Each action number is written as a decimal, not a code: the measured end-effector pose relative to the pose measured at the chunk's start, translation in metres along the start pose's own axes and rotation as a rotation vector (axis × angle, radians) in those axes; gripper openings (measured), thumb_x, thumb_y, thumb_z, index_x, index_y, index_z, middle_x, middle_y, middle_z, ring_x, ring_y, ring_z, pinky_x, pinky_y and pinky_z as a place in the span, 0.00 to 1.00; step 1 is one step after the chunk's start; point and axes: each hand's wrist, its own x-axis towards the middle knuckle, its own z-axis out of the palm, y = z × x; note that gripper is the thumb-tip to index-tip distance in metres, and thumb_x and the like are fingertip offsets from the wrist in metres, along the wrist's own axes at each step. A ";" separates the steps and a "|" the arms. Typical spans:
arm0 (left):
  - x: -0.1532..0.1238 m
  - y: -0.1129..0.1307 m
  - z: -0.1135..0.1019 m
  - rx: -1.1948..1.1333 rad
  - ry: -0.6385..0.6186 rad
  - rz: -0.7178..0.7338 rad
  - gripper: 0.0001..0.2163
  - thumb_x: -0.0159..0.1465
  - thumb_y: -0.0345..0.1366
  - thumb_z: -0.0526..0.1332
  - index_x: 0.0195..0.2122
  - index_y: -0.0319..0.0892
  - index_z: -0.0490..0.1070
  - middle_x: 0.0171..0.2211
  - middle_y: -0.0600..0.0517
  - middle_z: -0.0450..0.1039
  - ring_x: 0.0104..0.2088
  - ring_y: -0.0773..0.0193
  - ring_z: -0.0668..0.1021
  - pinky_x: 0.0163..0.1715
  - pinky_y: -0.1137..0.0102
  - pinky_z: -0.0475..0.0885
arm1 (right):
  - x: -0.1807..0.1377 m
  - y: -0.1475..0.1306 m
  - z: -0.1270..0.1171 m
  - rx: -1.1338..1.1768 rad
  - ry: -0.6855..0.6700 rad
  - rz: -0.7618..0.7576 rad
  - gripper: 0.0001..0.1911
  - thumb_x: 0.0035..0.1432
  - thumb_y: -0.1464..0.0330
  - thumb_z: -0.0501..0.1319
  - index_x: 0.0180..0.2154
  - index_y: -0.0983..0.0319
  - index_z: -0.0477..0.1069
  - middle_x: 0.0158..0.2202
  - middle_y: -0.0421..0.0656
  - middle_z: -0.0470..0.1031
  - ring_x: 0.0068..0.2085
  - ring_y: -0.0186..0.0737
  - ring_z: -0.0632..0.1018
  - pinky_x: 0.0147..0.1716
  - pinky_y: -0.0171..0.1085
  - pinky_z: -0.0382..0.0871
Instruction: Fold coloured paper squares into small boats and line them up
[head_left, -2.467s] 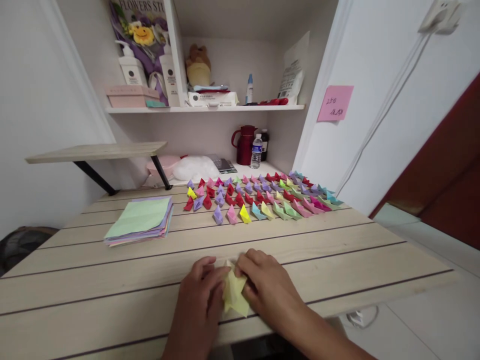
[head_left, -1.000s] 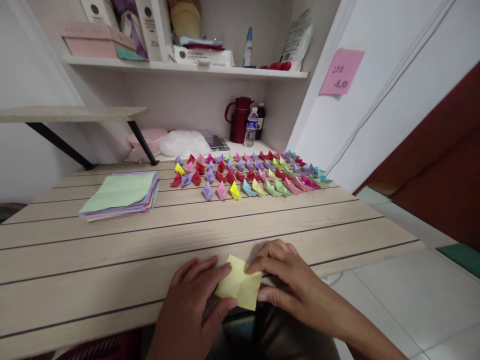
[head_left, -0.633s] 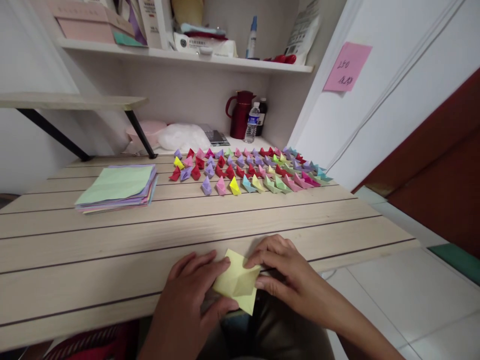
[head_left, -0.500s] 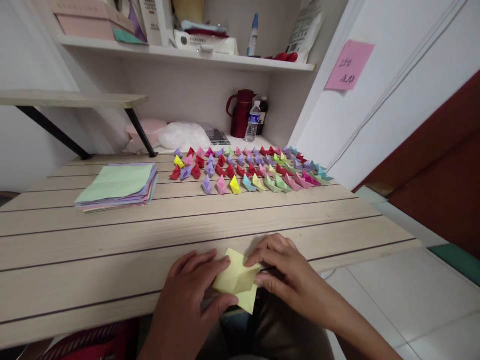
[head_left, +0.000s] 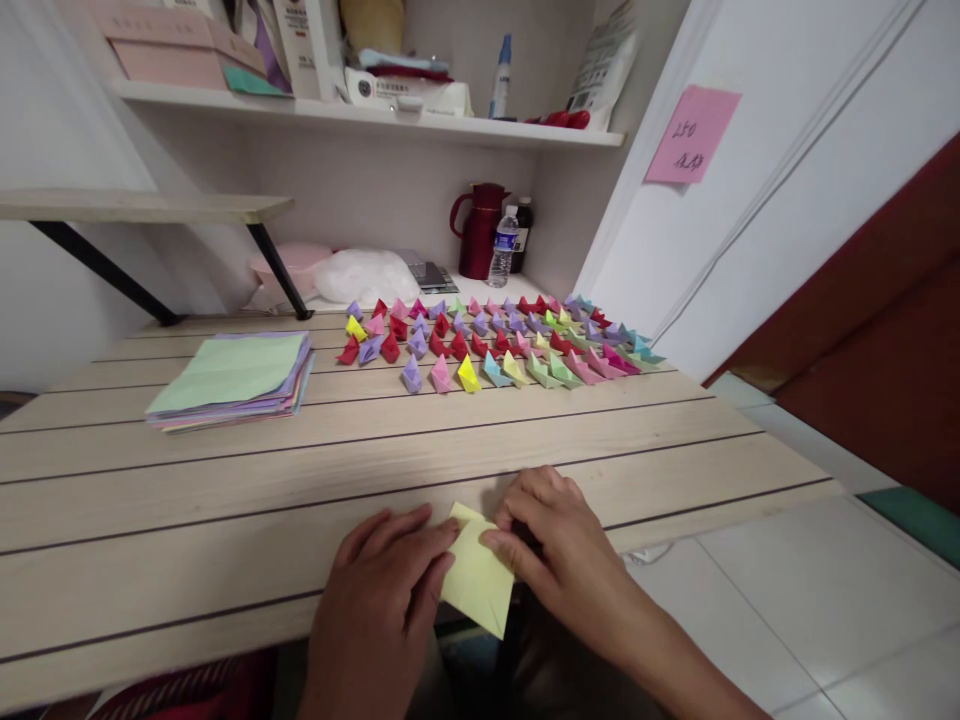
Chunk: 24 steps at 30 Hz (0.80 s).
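Note:
A pale yellow sheet of origami paper [head_left: 480, 585], partly folded, lies at the table's front edge between my hands, its lower corner jutting past the edge. My left hand [head_left: 386, 580] presses the paper's left side, with thumb and index finger on it. My right hand [head_left: 551, 535] pinches the upper right edge between thumb and bent fingers. Farther back stand several rows of small folded paper boats [head_left: 495, 370] in many colours. On the left rests a stack of coloured paper [head_left: 229, 372] with a light green sheet on top.
The slatted wooden table [head_left: 225, 490] ends just before my lap. A raised wooden shelf [head_left: 150, 207] on black legs stands at the back left. Behind the boats are a dark red jug [head_left: 481, 232], a water bottle [head_left: 504, 248] and a white plastic bag [head_left: 367, 275].
My right thumb has moved up and left over the paper, and a flap there now lies folded flatter. My left thumb has drawn up toward the index finger.

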 end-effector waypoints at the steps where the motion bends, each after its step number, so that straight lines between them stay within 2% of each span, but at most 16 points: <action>1: 0.000 0.000 0.000 0.010 0.007 0.002 0.10 0.66 0.33 0.56 0.45 0.50 0.74 0.41 0.57 0.83 0.42 0.61 0.82 0.45 0.59 0.75 | 0.001 -0.001 0.002 -0.023 0.011 0.001 0.06 0.64 0.68 0.61 0.32 0.58 0.67 0.35 0.42 0.70 0.40 0.45 0.69 0.40 0.43 0.60; 7: -0.004 0.004 0.004 0.074 0.031 -0.020 0.13 0.66 0.32 0.55 0.49 0.47 0.73 0.42 0.53 0.82 0.42 0.59 0.82 0.45 0.59 0.75 | 0.004 -0.004 0.008 -0.094 0.055 -0.001 0.06 0.62 0.67 0.63 0.33 0.58 0.67 0.35 0.42 0.70 0.39 0.46 0.68 0.38 0.42 0.60; 11: -0.010 0.003 0.006 0.194 0.021 -0.028 0.19 0.66 0.31 0.55 0.58 0.49 0.67 0.56 0.44 0.73 0.51 0.55 0.78 0.44 0.58 0.76 | 0.003 -0.004 0.008 -0.102 0.052 0.017 0.05 0.62 0.67 0.63 0.39 0.58 0.67 0.36 0.43 0.71 0.39 0.47 0.68 0.38 0.43 0.61; 13: -0.012 0.002 0.006 0.228 -0.006 0.001 0.21 0.65 0.28 0.53 0.56 0.53 0.69 0.60 0.44 0.69 0.53 0.54 0.77 0.44 0.57 0.76 | 0.003 -0.004 0.009 -0.099 0.050 0.013 0.06 0.62 0.67 0.63 0.40 0.58 0.68 0.37 0.43 0.72 0.39 0.48 0.69 0.38 0.44 0.61; 18: -0.009 0.001 0.006 0.218 -0.058 0.065 0.18 0.63 0.25 0.52 0.47 0.48 0.76 0.51 0.48 0.78 0.48 0.53 0.79 0.42 0.55 0.76 | 0.001 0.002 0.002 -0.007 0.000 -0.076 0.08 0.65 0.70 0.60 0.44 0.53 0.72 0.44 0.44 0.72 0.46 0.47 0.71 0.45 0.47 0.63; 24: -0.006 0.005 0.003 0.198 -0.050 0.088 0.12 0.68 0.36 0.55 0.46 0.44 0.76 0.49 0.48 0.79 0.48 0.51 0.78 0.42 0.54 0.74 | -0.003 0.008 -0.023 0.132 -0.229 -0.162 0.11 0.66 0.68 0.60 0.49 0.51 0.71 0.54 0.42 0.69 0.55 0.46 0.69 0.55 0.48 0.60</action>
